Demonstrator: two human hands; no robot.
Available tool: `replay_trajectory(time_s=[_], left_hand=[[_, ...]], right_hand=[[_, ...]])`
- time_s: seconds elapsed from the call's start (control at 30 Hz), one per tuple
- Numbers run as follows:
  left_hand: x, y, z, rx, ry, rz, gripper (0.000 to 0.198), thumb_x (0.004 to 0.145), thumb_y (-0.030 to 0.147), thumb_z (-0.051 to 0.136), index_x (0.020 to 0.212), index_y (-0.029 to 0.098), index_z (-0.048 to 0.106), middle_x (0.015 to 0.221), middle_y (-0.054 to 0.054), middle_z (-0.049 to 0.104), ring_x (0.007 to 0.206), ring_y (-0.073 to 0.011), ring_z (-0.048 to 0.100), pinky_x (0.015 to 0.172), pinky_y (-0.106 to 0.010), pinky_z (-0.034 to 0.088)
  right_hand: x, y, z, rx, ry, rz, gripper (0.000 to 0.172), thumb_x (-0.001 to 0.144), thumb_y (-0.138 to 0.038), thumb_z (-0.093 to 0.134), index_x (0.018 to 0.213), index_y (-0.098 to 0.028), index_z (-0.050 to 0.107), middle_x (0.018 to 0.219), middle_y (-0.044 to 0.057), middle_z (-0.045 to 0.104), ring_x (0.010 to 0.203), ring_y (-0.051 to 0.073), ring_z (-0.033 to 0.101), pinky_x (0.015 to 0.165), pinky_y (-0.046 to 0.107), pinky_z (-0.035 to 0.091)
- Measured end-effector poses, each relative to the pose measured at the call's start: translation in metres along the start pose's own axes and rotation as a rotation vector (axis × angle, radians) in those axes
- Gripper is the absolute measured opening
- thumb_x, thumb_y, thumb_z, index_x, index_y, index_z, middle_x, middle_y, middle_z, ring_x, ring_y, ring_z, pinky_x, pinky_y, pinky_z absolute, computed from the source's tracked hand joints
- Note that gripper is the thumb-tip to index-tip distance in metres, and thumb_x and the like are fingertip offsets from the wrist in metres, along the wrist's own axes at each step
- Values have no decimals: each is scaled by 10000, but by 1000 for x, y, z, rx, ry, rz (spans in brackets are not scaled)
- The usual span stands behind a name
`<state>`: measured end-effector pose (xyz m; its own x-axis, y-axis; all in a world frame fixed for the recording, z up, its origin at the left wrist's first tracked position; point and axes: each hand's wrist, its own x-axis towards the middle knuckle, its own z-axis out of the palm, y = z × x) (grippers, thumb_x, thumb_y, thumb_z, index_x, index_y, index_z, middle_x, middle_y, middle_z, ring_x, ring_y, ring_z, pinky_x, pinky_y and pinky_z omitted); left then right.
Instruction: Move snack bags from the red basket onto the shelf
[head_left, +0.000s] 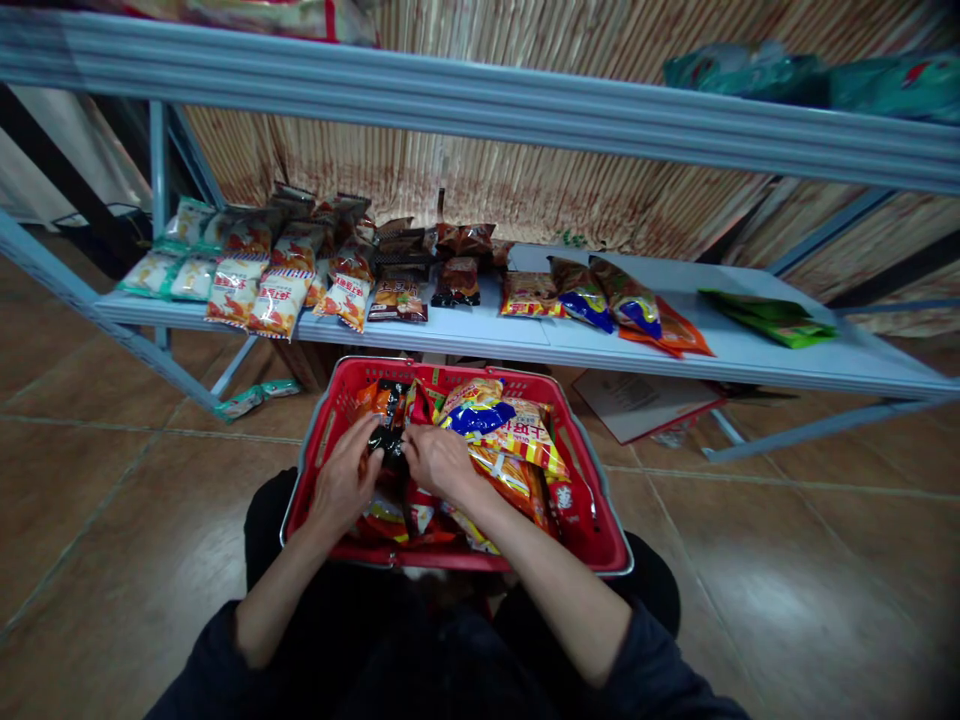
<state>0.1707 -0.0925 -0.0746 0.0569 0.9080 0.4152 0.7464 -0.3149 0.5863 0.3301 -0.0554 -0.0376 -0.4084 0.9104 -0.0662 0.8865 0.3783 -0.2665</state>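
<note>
A red shopping basket [592, 540] full of snack bags sits between my knees. On its left side, my left hand [341, 485] and my right hand [441, 462] meet over a dark, shiny snack bag [387, 442]. My fingers are bent around its two sides, so each hand is closed on it; the fingertips are partly hidden. Right of my hands lie a yellow-and-blue snack bag [472, 412] and a pink-and-yellow snack bag [529, 435]. An orange packet [367, 400] shows beyond my left hand.
In front of the basket runs a low shelf [495, 345] with rows of snack bags [277, 300] on the left. Farther right are blue-cornered bags [581, 295] and a green bag [772, 315]. A higher shelf's edge [480, 100] crosses above. Teal packets [259, 398] lie on the tiled floor.
</note>
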Motion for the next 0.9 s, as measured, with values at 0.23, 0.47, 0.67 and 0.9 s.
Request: replay_trajectory(time_s=[0.23,0.47,0.67,0.9], left_hand=[[19,-2,-4,-118,15,-297,367,866,395,414,1087,168,598,1095,-94,638,1021,-202,594,908,-358,467],[7,-26,20,-163,-252,-447,502,843,480,419,1207,156,538,1301,-123,518,1223,-224,461,1029,-400,350],[5,-21,14,-321,-309,-572,417,846,478,420,1122,230,610,1330,-74,504,1286,-210,387,1057,-396,313],[5,1,0,-415,-186,-572,539,904,482,225,1241,172,511,1304,-106,518,1250,-216,429,1043,-427,337]], right_hand=[[-25,30,2,504,223,221,203,868,-329,410,826,-208,568,694,-20,612,635,133,544,598,238,341],[-50,36,11,816,173,130,266,871,-366,400,743,-187,549,633,-22,544,605,128,506,582,240,395],[-71,90,-37,486,380,203,289,891,-373,399,1000,-201,604,1009,82,650,947,211,590,851,338,429],[-56,198,-27,447,61,656,452,889,-398,407,1188,-95,562,1171,203,596,1105,300,549,932,427,393]])
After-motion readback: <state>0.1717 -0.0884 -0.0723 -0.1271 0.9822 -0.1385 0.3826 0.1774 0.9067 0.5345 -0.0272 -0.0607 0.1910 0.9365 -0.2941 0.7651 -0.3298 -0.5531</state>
